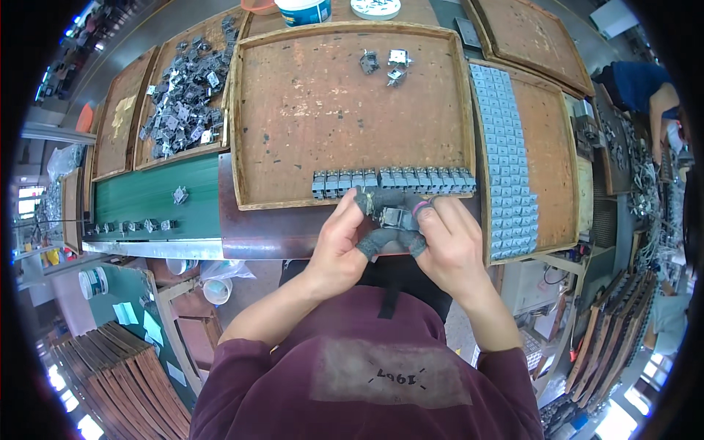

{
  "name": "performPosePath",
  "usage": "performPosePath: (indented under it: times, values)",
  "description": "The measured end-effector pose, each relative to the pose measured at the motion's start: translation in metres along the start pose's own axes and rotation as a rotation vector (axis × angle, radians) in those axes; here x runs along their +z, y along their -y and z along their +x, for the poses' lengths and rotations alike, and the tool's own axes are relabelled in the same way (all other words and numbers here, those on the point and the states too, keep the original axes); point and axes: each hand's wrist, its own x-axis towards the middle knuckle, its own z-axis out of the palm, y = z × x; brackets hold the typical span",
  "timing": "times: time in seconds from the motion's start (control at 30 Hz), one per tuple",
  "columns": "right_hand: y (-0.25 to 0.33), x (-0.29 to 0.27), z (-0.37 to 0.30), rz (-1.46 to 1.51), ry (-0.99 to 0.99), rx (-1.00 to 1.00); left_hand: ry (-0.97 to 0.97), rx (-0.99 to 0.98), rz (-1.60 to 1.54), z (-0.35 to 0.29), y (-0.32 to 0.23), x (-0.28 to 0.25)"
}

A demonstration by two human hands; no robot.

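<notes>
In front of my body, close to the near edge of the wooden tray, a small grey box-shaped electrical part is held between both hands. My left hand grips it from the left, and my right hand from the right. Dark grey coverings wrap several fingertips on both hands. Just beyond them, a tight row of similar grey parts stands along the tray's near side. Three loose metal-and-dark parts lie at its far right. The fingers hide the underside of the held part.
A tray at the left holds a heap of loose parts. On the green surface sit several small parts. To the right, grey blocks fill neat columns in another tray. A white bucket stands at the back. Another person is at the far right.
</notes>
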Motion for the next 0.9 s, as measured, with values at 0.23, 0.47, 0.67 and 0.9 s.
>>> performPosePath:
  times: [0.23, 0.47, 0.67, 0.9]
  values:
    - [0.001, 0.018, -0.011, -0.034, -0.02, 0.101, -0.111, 0.317, 0.855, 0.004, 0.03, 0.011]
    - [-0.019, 0.006, -0.009, 0.343, 0.264, 0.464, -0.027, 0.595, 0.8, 0.026, 0.025, 0.002]
    - [-0.024, 0.001, -0.02, 0.383, 0.275, 0.363, 0.085, 0.631, 0.886, 0.029, 0.025, 0.01]
    - [-0.097, -0.016, -0.047, 0.412, 0.226, 0.6, 0.052, 0.525, 1.134, 0.04, 0.008, -0.027]
